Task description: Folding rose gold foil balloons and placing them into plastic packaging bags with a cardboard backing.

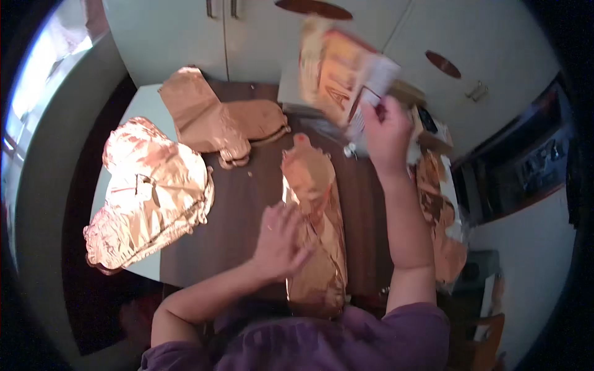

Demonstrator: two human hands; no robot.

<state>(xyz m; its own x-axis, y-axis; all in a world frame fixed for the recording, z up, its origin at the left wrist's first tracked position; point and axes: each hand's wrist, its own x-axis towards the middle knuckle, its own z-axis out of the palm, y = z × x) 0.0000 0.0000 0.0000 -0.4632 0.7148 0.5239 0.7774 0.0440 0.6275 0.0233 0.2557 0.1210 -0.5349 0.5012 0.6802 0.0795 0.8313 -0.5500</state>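
My right hand [388, 133] is raised over the far right of the table, pinching the edge of a printed orange and white packet [346, 77]. The packet is smeared by motion. In front of me lies a long, copper-coloured foil balloon [315, 247], flat, with a rounded tab at its far end. My left hand [279, 241] is over its left edge, fingers apart and nothing in them; whether it presses on the foil I cannot tell. To the left rests a shiny, wrinkled foil balloon [154, 191]. Beyond it is a folded foil balloon [213, 117].
The brown table [235, 210] has a pale panel [143, 263] at its left side. More copper foil pieces [442, 222] lie along the right, near an open box [433, 133]. White cupboard doors [167, 37] stand behind the table. A wooden chair [489, 340] is at the lower right.
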